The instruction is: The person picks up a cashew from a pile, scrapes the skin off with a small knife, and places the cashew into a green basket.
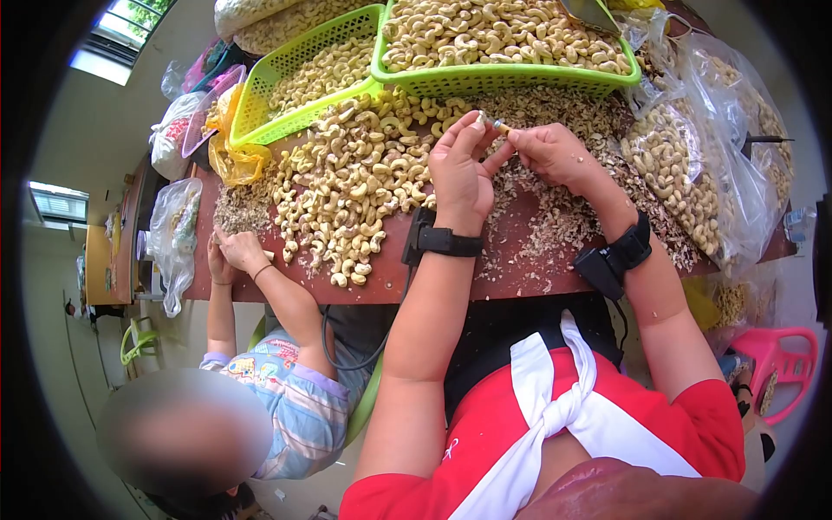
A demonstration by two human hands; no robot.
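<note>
My left hand (459,173) and my right hand (550,156) meet above the red table (390,282), both pinching one small cashew nut (500,127) between the fingertips. The left thumb and fingers close around its left end, the right fingers hold its right end. A black band with a device sits on each wrist. Just left of my hands lies a big loose pile of cashew nuts (355,182). Broken shell flakes (555,225) cover the table under my right hand.
Two green baskets of cashews (485,82) (260,104) stand at the far edge. Clear plastic bags of nuts (693,165) lie at the right. Another person's hands (232,253) rest on the table's left end. A pink stool (780,355) stands at the lower right.
</note>
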